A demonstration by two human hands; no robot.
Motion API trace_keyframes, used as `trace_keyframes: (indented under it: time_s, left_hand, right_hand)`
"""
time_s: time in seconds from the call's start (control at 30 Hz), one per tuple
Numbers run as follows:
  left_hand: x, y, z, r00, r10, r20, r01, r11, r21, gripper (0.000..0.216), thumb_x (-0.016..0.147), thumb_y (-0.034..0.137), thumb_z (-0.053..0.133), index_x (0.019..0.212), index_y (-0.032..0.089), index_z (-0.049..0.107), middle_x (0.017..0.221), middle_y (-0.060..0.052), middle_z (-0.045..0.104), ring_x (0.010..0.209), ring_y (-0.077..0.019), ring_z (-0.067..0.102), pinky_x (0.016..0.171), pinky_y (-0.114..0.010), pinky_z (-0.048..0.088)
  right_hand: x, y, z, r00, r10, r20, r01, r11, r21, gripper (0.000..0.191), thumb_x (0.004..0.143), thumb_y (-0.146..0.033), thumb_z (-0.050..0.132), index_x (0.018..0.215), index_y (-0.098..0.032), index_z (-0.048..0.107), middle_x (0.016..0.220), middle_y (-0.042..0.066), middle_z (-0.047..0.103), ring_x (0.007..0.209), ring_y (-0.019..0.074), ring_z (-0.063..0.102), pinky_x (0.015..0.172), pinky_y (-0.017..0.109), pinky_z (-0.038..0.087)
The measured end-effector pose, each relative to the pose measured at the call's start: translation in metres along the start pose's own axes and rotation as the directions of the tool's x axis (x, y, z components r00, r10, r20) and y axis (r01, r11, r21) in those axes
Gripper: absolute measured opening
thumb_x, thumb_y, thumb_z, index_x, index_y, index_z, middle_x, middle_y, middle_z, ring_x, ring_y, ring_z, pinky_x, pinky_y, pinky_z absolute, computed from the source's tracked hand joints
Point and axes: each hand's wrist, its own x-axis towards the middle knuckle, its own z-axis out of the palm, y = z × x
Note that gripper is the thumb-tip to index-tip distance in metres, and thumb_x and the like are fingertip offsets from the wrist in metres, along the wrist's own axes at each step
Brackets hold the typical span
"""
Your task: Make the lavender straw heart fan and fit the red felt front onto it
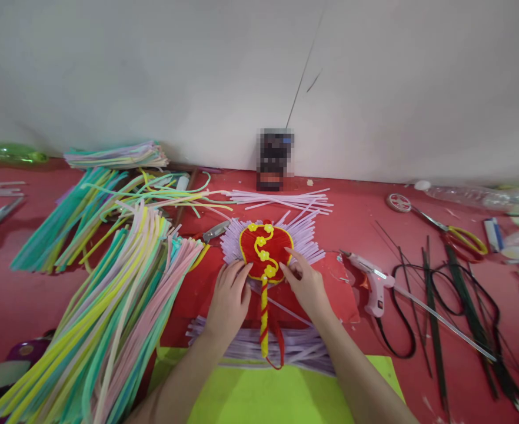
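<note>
A red hand fan point(277, 242) with a yellow fuzzy rim, a winding yellow stem and yellow flowers lies in front of me. Its handle point(265, 324), wrapped in yellow and red, points toward me, with a red ribbon loop point(280, 341) beside it. My left hand point(232, 291) grips the fan's lower left edge with bent fingers. At the lower right edge, my right hand point(306, 285) has thumb and index finger on the rim. Lilac pipe cleaners point(308, 235) are spread around and under the fan.
Bundles of coloured pipe cleaners point(122, 306) lie at left, with pliers point(215, 231) near the fan. At right are a glue gun point(376, 288), scissors point(445, 229) and dark stems point(433, 330). A blurred dark object point(275, 156) stands by the wall; a yellow-green sheet point(268, 394) lies nearest me.
</note>
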Motion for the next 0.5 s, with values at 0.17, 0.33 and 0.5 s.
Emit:
trace_keyframes:
  time_s: [0.17, 0.33, 0.5]
  left_hand:
    - [0.000, -0.001, 0.000, 0.999, -0.018, 0.031, 0.019, 1.000, -0.024, 0.047, 0.083, 0.005, 0.041, 0.127, 0.019, 0.046, 0.123, -0.011, 0.054, 0.118, -0.0232, 0.048, 0.104, -0.046, 0.041]
    - [0.000, 0.000, 0.000, 1.000, -0.017, 0.025, 0.018, 0.999, -0.050, 0.047, 0.082, 0.004, 0.040, 0.126, 0.018, 0.047, 0.123, -0.011, 0.054, 0.117, -0.0235, 0.049, 0.103, -0.045, 0.042]
    - [0.000, -0.001, -0.001, 1.000, -0.027, -0.016, 0.025, 0.995, -0.099, 0.044, 0.082, 0.003, 0.039, 0.123, 0.018, 0.050, 0.120, -0.011, 0.055, 0.115, -0.0223, 0.051, 0.102, -0.044, 0.042]
  right_hand:
    - [-0.001, 0.000, -0.002, 1.000, 0.007, 0.013, -0.008, 0.999, 0.046, 0.047, 0.086, -0.046, 0.047, 0.125, -0.020, 0.049, 0.057, -0.005, 0.055, 0.050, 0.0138, 0.050, 0.056, 0.024, 0.041]
    - [-0.002, 0.001, -0.008, 0.999, -0.025, -0.037, 0.026, 0.999, 0.029, 0.038, 0.086, -0.045, 0.046, 0.114, -0.021, 0.055, 0.068, 0.000, 0.062, 0.057, 0.0154, 0.056, 0.061, 0.027, 0.045]
    - [0.001, 0.003, -0.021, 0.980, -0.129, -0.152, 0.121, 0.991, -0.059, 0.029, 0.085, -0.041, 0.047, 0.096, -0.020, 0.065, 0.086, 0.007, 0.064, 0.070, 0.0169, 0.059, 0.067, 0.029, 0.048]
